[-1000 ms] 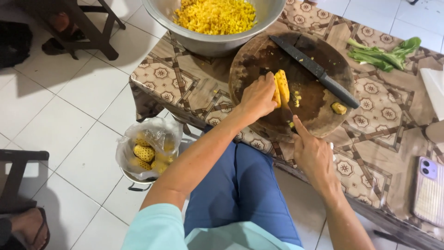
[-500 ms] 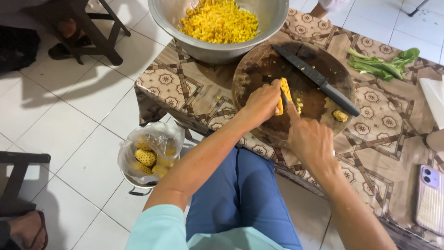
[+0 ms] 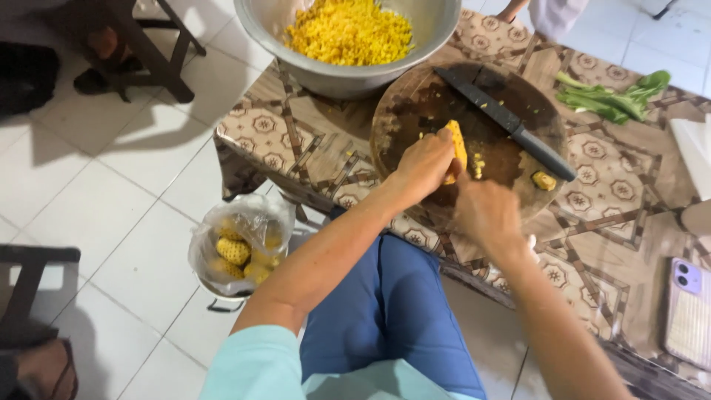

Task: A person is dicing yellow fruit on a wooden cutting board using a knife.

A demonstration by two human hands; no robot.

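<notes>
I see bright yellow corn kernels [image 3: 349, 30] in a grey metal bowl [image 3: 437, 37]. Yellow corn piece [image 3: 456, 145] on a dark brown round cutting board [image 3: 415, 111]. Knife [image 3: 511, 124] is all black. Bench [image 3: 615, 222] cover is tan and brown with star and flower medallions. Green leafy stalks [image 3: 615, 100] at its far edge, lilac phone [image 3: 689, 311] at the right edge. Floor [image 3: 96, 200] has white tiles; clear bag [image 3: 241, 241] there shows yellow cobs. Blue trousers [image 3: 385, 311], pale teal sleeve [image 3: 255, 367].

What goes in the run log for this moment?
left hand grips corn cob | right hand beside cob | board | knife resting
</notes>
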